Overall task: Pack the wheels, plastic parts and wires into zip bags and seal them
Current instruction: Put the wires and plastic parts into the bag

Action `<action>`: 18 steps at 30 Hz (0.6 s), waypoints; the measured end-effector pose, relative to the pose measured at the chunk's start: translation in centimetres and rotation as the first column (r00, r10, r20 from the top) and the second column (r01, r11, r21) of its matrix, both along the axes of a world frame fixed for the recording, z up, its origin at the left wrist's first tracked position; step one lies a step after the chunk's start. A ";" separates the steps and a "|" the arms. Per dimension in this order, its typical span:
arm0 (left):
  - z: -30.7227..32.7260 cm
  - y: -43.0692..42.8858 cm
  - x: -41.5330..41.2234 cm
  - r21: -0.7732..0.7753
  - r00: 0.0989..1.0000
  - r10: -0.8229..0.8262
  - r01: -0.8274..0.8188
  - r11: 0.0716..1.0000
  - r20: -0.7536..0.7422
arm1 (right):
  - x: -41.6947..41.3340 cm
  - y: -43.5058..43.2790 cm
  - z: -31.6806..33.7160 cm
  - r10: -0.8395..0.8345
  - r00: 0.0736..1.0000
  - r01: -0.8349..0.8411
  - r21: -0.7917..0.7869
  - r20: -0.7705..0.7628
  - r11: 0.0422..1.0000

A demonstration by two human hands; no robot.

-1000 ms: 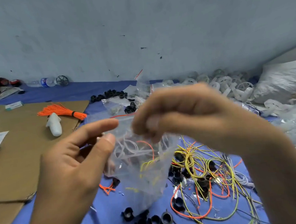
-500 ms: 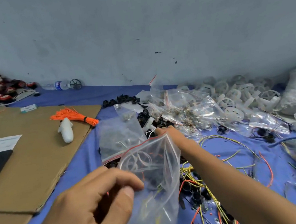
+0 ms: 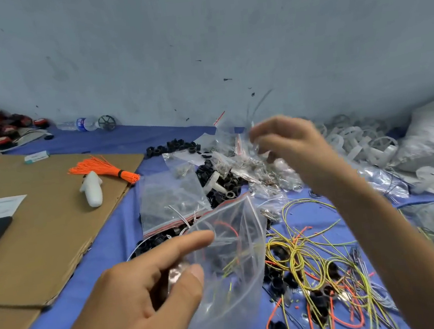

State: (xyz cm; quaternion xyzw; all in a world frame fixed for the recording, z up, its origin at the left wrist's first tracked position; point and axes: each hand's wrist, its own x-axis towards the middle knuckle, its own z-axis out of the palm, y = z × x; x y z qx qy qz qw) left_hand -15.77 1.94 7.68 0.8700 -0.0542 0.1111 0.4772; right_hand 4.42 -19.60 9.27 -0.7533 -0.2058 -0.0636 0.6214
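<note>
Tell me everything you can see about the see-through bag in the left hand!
The zip bag is clear, thin, crinkly plastic with a red strip along its mouth, which gapes open at the top. It hangs tilted above the blue cloth, pinched near its left edge between the thumb and forefinger of the left hand. Yellow and orange wires show through it.
</note>
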 end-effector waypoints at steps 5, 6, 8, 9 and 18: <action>0.2 -0.8 0.3 -0.012 0.999 -0.014 0.014 1.000 -0.035 | -9.0 -0.4 5.2 0.535 0.844 -0.462 0.451 -0.043 0.764; 0.1 -1.0 0.2 -0.012 1.000 -0.022 0.022 1.000 -0.015 | -10.4 -0.1 5.3 0.596 0.801 -0.538 0.375 -0.051 0.755; -0.1 -1.4 0.1 -0.073 0.999 -0.038 0.038 0.997 0.006 | -12.6 0.6 4.7 0.626 0.776 -0.629 -0.015 -0.085 0.778; -0.2 -1.4 0.0 -0.079 0.999 -0.043 0.044 0.996 0.016 | -13.0 0.9 4.0 0.600 0.796 -0.591 -0.318 -0.080 0.741; 0.2 -2.0 -1.6 0.083 0.985 -0.167 0.163 0.983 0.043 | -13.0 6.6 0.5 0.706 0.686 -0.165 -0.983 -0.177 -0.087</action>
